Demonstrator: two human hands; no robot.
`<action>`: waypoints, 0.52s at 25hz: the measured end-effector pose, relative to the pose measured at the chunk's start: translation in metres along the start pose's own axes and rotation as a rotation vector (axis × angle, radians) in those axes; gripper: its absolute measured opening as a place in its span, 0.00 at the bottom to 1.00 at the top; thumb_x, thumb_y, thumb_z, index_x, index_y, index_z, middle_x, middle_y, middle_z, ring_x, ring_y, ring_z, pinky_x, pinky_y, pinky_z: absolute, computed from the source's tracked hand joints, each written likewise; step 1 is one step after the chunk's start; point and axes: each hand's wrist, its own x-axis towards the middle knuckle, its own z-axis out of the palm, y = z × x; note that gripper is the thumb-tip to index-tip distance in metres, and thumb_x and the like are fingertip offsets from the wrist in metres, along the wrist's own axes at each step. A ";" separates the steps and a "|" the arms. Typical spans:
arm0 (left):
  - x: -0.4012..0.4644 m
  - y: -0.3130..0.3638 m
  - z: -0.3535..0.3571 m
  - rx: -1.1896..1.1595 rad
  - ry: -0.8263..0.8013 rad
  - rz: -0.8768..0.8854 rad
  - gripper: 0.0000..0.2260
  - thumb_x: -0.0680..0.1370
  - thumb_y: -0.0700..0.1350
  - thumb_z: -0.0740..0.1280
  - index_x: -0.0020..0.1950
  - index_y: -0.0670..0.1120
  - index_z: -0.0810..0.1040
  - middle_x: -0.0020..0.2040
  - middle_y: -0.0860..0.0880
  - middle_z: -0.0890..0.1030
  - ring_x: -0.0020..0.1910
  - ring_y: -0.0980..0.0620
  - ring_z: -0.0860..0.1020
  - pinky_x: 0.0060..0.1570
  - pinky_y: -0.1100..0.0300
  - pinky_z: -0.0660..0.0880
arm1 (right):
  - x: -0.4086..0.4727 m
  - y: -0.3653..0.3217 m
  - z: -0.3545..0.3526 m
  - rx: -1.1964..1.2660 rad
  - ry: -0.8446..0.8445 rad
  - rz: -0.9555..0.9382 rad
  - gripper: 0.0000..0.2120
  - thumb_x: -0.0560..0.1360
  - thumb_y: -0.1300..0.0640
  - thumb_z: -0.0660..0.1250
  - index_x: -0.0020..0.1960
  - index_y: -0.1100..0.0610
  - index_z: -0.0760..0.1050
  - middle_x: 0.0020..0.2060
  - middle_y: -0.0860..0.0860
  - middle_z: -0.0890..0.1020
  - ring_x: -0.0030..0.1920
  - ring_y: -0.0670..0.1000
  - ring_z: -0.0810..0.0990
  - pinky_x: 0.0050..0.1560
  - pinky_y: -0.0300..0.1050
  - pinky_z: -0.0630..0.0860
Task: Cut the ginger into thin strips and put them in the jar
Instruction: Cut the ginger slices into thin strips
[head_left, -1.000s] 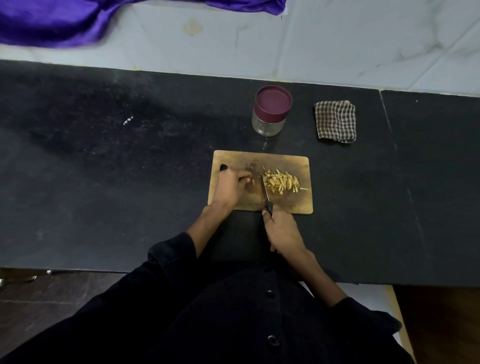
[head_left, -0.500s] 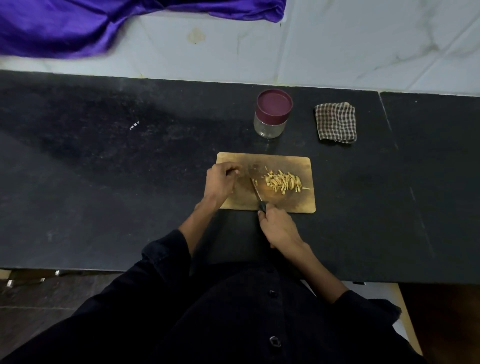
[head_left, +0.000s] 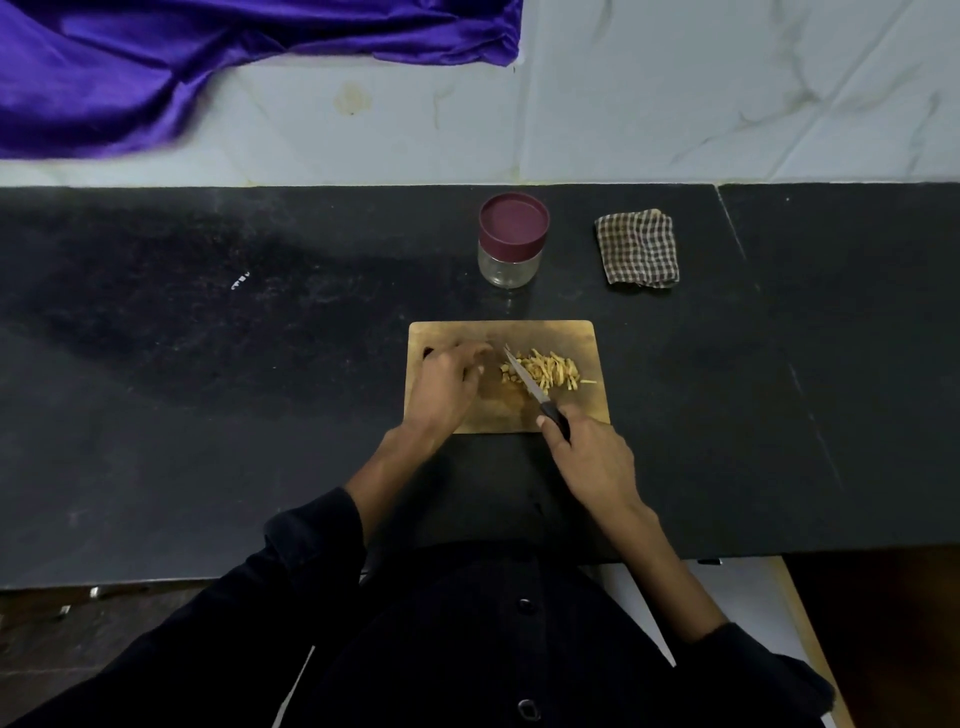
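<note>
A wooden cutting board (head_left: 556, 332) lies on the black counter. A pile of pale ginger strips (head_left: 550, 370) sits right of its middle. My right hand (head_left: 592, 462) grips the dark handle of a knife (head_left: 525, 382), whose blade slants up-left against the left side of the pile. My left hand (head_left: 447, 387) rests on the left half of the board, fingers loosely curled toward the blade, holding nothing that I can see. A glass jar (head_left: 506, 262) with a closed maroon lid (head_left: 513, 221) stands behind the board.
A folded checked cloth (head_left: 638, 248) lies right of the jar. Purple fabric (head_left: 156, 62) hangs over the white tiled wall at the back left. The black counter (head_left: 208, 364) stretches wide to both sides, and its front edge runs near my body.
The knife blade has swung right into the left edge of the ginger pile. My left hand has moved back onto the board, toward the blade.
</note>
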 end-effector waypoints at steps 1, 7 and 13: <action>-0.002 0.001 0.002 0.033 -0.002 0.047 0.15 0.78 0.34 0.64 0.63 0.44 0.78 0.63 0.47 0.76 0.58 0.57 0.75 0.57 0.69 0.71 | 0.000 0.001 -0.001 0.005 0.014 -0.010 0.15 0.82 0.44 0.57 0.60 0.53 0.72 0.47 0.52 0.82 0.49 0.56 0.81 0.47 0.52 0.77; -0.001 -0.006 0.017 0.288 -0.103 0.211 0.21 0.76 0.33 0.66 0.67 0.48 0.75 0.68 0.43 0.68 0.66 0.44 0.70 0.63 0.48 0.73 | 0.000 0.009 -0.006 0.000 0.059 -0.049 0.15 0.81 0.45 0.60 0.61 0.53 0.73 0.46 0.52 0.81 0.47 0.54 0.80 0.45 0.51 0.77; 0.011 0.002 0.011 0.326 -0.082 0.160 0.19 0.78 0.33 0.61 0.69 0.43 0.73 0.68 0.42 0.70 0.62 0.45 0.74 0.60 0.56 0.74 | 0.002 0.022 -0.008 0.094 0.039 -0.009 0.16 0.82 0.46 0.58 0.57 0.57 0.77 0.47 0.53 0.77 0.48 0.55 0.79 0.47 0.52 0.76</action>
